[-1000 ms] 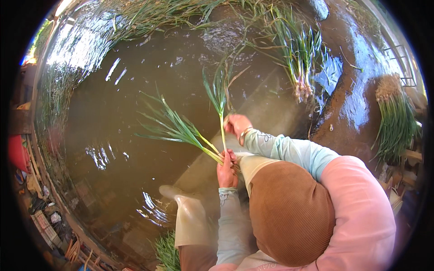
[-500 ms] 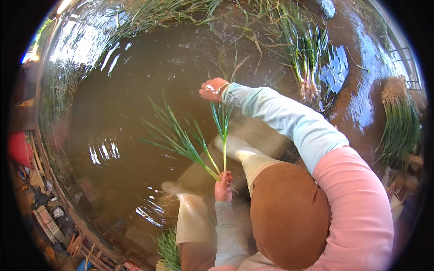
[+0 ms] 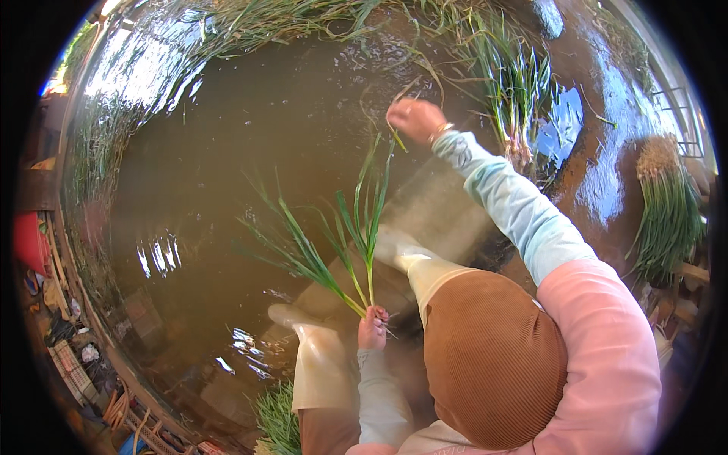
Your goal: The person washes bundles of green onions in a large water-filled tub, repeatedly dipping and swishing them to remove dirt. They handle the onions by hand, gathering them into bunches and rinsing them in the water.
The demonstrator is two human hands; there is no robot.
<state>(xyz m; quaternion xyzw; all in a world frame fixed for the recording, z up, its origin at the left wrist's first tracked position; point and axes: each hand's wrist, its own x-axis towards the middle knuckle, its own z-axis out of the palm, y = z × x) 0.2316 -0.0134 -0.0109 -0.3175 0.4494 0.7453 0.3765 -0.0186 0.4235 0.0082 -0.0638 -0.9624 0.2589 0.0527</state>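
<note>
My left hand (image 3: 372, 327) is closed round the white lower ends of a few green onion stalks (image 3: 356, 250), roots poking out at its side. Their long green leaves fan up and to the left over muddy water. Farther off, my right hand (image 3: 417, 120) is curled and a little blurred, with thin withered leaves (image 3: 400, 141) trailing from its fingers. A bunch of green onions (image 3: 516, 91) with pale root ends lies at the far right, beyond that hand.
Brown water (image 3: 227, 152) lies before my knees. Loose leaves (image 3: 280, 23) float along its far and left edges. Another onion bundle (image 3: 667, 205) rests at the right, and cut greens (image 3: 279, 417) sit near my left leg. Clutter (image 3: 83, 371) lines the left side.
My right hand has moved right and away from the stalks, trailing withered leaves. My left hand has dropped slightly toward me, still holding the green onions.
</note>
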